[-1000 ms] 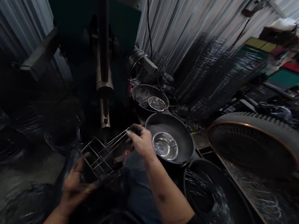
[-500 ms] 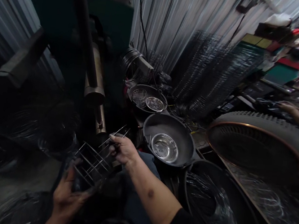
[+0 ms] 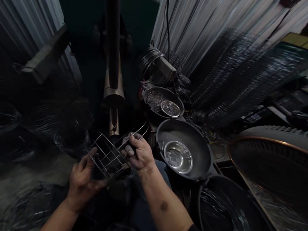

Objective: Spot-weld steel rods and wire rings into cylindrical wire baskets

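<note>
A small wire rack [image 3: 107,161] of crossed metal rods is held between my two hands, in front of my lap. My left hand [image 3: 82,181] grips its left edge, fingers behind and thumb below. My right hand [image 3: 139,152] is closed round its right side, where two long prongs stick out past the fingers. Just beyond the rack stands a machine with a dark vertical shaft [image 3: 111,50], a brass-coloured cylinder [image 3: 113,97] and a thinner tip [image 3: 114,123] below it.
Right of my hands are a black pan [image 3: 205,152] with a steel bowl [image 3: 178,157], a farther pan [image 3: 157,112] with a small dish [image 3: 171,109], and a nearer one with wire pieces [image 3: 239,223]. A round fan [image 3: 286,158] and stacked wire racks [image 3: 237,77] stand beyond.
The view has swung left, so surroundings sit farther right. My right hand has come closer to the rack's middle, and the rack is held more squarely between both hands.
</note>
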